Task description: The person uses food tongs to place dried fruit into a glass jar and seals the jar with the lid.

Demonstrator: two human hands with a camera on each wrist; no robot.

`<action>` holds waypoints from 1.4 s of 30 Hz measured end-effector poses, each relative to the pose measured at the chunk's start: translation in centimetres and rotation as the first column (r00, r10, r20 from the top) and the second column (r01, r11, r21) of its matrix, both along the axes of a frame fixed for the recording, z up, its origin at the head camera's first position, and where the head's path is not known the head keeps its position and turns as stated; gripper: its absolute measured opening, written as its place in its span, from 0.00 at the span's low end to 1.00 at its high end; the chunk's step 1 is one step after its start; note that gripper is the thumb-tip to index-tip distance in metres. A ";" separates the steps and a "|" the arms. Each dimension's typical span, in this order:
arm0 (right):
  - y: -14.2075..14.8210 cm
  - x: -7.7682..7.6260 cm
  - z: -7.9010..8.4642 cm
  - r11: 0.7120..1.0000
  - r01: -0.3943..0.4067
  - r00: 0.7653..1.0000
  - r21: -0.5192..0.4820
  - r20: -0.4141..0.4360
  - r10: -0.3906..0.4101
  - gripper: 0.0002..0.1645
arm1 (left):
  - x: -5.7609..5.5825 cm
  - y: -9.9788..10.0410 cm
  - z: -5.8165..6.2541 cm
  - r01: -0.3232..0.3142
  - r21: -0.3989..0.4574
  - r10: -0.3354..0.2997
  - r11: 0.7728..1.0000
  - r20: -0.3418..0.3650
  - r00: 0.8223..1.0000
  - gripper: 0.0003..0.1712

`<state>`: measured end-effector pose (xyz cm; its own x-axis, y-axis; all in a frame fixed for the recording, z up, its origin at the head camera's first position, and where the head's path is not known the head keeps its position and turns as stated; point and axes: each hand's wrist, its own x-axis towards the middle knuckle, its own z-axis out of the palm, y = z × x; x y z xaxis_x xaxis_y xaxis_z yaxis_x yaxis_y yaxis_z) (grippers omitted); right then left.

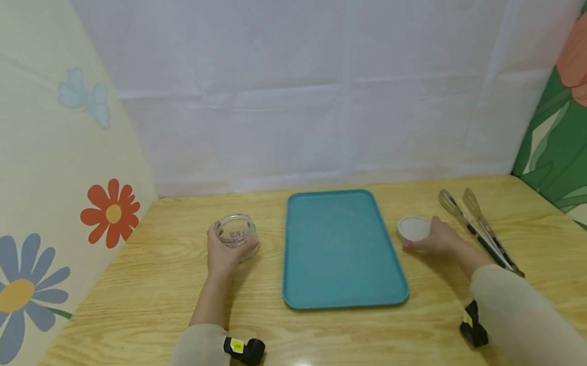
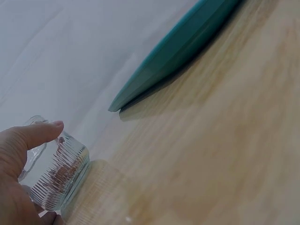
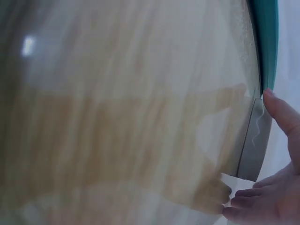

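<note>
My left hand (image 1: 223,256) grips a clear glass bowl (image 1: 236,226) left of the tray, thumb on the near side and fingers round the far side. In the left wrist view, the ribbed wall of the bowl (image 2: 60,171) shows, upright at the tabletop. On the other side, my right hand (image 1: 439,239) holds a shallow round container with a pale top (image 1: 413,228) between thumb and fingers. Its grey side (image 3: 255,143) carries a wavy white line in the right wrist view. The underside of this round container is hidden.
A blue-green rectangular tray (image 1: 342,248) lies flat between the hands. Metal tongs with slotted ends and black grips (image 1: 475,232) lie spread at the right, beyond the right hand. White cloth (image 1: 317,89) hangs behind the wooden table (image 1: 358,341); flower-printed panels flank it.
</note>
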<state>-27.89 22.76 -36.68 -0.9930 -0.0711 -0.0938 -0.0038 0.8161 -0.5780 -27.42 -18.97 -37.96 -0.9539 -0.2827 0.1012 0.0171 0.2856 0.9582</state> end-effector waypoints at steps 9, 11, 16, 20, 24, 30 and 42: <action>-0.2 -0.4 -0.1 1.000 -0.031 0.998 -0.004 -0.057 0.031 0.53 | -0.1 -0.1 0.2 0.005 0.006 -0.005 1.000 0.008 1.000 0.57; -0.3 -0.4 0.0 1.000 -0.030 0.998 -0.002 -0.059 0.030 0.54 | -0.1 0.0 0.1 0.000 0.002 0.000 1.000 0.015 1.000 0.57; -0.7 -0.4 0.1 0.999 -0.023 0.997 0.025 -0.075 0.025 0.53 | 0.0 0.1 0.2 -0.006 0.002 0.006 1.000 0.032 0.999 0.57; -1.1 -0.5 0.1 0.997 -0.013 0.994 0.071 -0.108 0.021 0.47 | 0.1 0.2 0.3 -0.015 -0.004 0.015 1.000 0.032 0.999 0.56; -1.4 -0.5 0.2 0.995 0.005 0.995 0.103 -0.098 0.006 0.44 | 0.1 0.3 0.4 -0.023 -0.012 0.023 1.000 0.030 0.999 0.54; -1.7 -0.3 1.1 0.995 -0.012 0.998 0.103 -0.066 0.019 0.45 | 0.2 0.3 0.6 -0.018 0.002 0.018 1.000 0.017 1.000 0.54; -1.8 0.1 8.0 0.973 -0.191 0.982 0.128 0.026 0.189 0.50 | 0.4 1.3 1.6 0.069 0.075 -0.069 0.995 -0.008 0.998 0.53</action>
